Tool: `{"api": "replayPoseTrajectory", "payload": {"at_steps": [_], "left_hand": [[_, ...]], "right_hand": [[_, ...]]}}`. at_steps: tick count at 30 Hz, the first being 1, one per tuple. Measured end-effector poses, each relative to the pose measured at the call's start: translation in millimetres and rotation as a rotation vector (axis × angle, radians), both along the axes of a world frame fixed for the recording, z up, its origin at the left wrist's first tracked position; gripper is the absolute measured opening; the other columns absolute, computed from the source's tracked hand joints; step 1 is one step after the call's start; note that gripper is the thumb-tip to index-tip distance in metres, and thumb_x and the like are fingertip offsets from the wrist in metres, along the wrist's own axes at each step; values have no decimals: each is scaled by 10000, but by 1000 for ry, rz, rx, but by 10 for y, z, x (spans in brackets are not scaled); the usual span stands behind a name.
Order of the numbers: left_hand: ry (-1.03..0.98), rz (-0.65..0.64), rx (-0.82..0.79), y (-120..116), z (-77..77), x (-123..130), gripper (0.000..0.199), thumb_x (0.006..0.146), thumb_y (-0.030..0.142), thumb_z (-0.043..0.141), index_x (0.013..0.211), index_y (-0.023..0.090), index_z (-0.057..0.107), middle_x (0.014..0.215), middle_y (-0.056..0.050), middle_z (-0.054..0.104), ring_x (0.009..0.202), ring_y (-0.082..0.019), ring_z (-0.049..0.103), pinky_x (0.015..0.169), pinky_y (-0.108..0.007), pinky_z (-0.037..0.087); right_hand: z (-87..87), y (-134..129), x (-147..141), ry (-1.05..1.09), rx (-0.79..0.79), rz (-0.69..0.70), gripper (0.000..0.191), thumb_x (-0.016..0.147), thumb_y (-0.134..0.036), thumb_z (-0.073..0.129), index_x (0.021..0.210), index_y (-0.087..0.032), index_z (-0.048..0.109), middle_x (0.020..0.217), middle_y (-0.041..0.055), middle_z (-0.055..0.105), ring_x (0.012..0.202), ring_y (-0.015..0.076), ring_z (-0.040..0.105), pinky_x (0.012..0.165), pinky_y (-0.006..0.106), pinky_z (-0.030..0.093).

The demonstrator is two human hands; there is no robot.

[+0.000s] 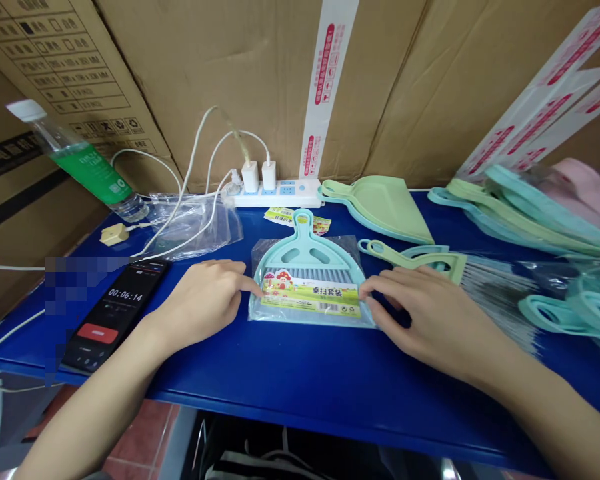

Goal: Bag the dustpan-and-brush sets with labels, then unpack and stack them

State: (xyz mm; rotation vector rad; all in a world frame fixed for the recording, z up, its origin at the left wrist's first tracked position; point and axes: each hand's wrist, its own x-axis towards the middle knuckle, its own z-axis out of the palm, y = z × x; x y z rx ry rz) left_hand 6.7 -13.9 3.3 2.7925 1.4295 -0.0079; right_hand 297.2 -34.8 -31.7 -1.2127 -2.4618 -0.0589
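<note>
A light blue dustpan with a small grey-bristled brush lies in a clear plastic bag at the middle of the table. Across its lower part is a printed label card with mushroom pictures. My left hand is at the card's left end, index finger stretched onto it and the other fingers curled. At the right end, my right hand has its fingertips on the card's edge, thumb lower by the bag. Whether the card is inside or on the bag, I cannot tell.
Behind lie loose label cards, green and blue dustpans and a power strip. Brushes and more dustpans are at right. A phone, water bottle, cables and plastic bags stand left.
</note>
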Motion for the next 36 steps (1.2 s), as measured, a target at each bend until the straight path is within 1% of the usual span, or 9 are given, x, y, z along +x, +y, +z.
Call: {"api": "replayPoseTrajectory", "payload": {"at_steps": [4,6,9,13,18,21,24,28,36], "left_hand": [[1,-11,-4,-1,3,5,549,747,-28,420,968,339,765,757,17,652,658,-143,635,570,-228,444],[1,-14,-6,0,0,6,537,748,-25,420,962,328,764,766,15,656,670,-144,638,576,-227,446],[-2,-14,-5,2,-6,2,527,742,-23,424,959,319,761,778,14,661,680,-146,643,580,-227,445],[-3,-12,-5,2,-9,0,520,742,-21,421,955,316,756,786,14,664,677,-151,644,573,-233,437],[17,-46,-6,-8,-38,47,443,745,-10,424,956,239,722,830,1,672,716,-179,646,608,-270,475],[52,-84,30,-15,-72,86,361,760,-2,425,900,194,693,788,-14,644,740,-197,635,633,-293,493],[82,-114,70,-16,-96,106,303,773,12,430,854,181,669,758,-20,613,739,-200,619,631,-298,495],[74,-147,110,-15,-109,101,296,780,15,426,841,178,665,753,-21,596,713,-199,602,610,-306,490],[60,-213,255,-18,-123,98,294,790,17,417,775,177,663,719,-19,583,654,-189,584,570,-304,455]], "right_hand": [[-8,10,1,-20,-1,-5,196,909,-222,428,780,-210,576,602,0,593,497,147,517,574,318,388],[-14,17,5,-27,0,-12,193,909,-214,422,776,-212,563,586,-8,572,479,141,501,565,310,382],[-31,19,12,-46,-4,-11,188,921,-222,416,785,-218,545,597,-6,587,501,149,531,579,307,383],[-70,18,12,-76,-1,-9,198,952,-231,404,802,-218,532,653,11,643,588,177,613,615,313,394],[-96,33,-5,-63,21,-5,237,980,-220,381,796,-211,531,663,10,650,576,175,609,589,303,404],[-99,36,-19,-46,36,4,251,991,-225,379,814,-204,555,690,22,666,593,179,615,590,303,413],[-108,31,-28,-49,42,6,272,998,-233,370,827,-198,578,717,36,680,604,184,616,599,308,425],[-115,20,-30,-43,59,16,297,1005,-240,368,824,-192,599,731,48,685,613,186,610,619,312,434],[-94,-4,-82,0,171,52,297,1010,-222,395,814,-171,612,715,50,638,646,187,565,641,315,412]]}}
